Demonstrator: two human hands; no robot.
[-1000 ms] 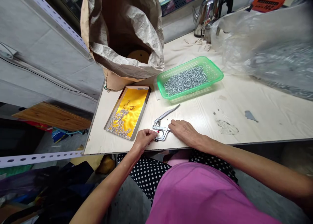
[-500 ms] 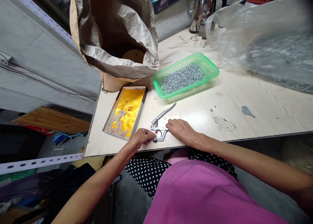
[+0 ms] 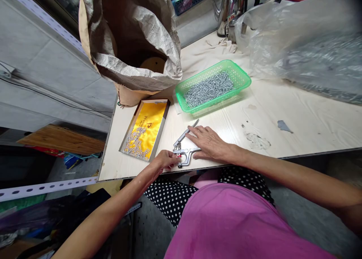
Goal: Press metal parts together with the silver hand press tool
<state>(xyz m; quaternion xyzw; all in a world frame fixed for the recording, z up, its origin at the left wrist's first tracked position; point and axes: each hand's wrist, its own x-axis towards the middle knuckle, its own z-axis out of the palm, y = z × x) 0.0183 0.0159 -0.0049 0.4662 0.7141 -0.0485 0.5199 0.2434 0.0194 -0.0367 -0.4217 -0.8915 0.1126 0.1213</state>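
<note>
Snap pliers (image 3: 185,152) with a spring and a small red part in the jaw lie near the table's front edge, handles spread apart. My right hand (image 3: 210,144) spans both handles, fingertips on the upper one and thumb by the lower one. At the jaw, my left hand (image 3: 166,160) is closed in a pinch; what its fingertips hold is too small to make out. Left of the pliers, a shallow box (image 3: 154,146) with yellow cloth holds small metal pieces (image 3: 137,144). Behind them, similar metal pieces (image 3: 209,87) fill a green basket (image 3: 244,81).
A big open paper sack (image 3: 135,78) stands at the back left. A clear plastic bag (image 3: 296,59) of shiny pieces covers the right rear. A metal kettle (image 3: 232,8) is at the back. A grey scrap (image 3: 284,126) lies on the table (image 3: 226,134).
My right hand has opened from beside the lower handle and moved up across both handles. The upper handle has tilted slightly. My left hand stays pinched at the jaw.
</note>
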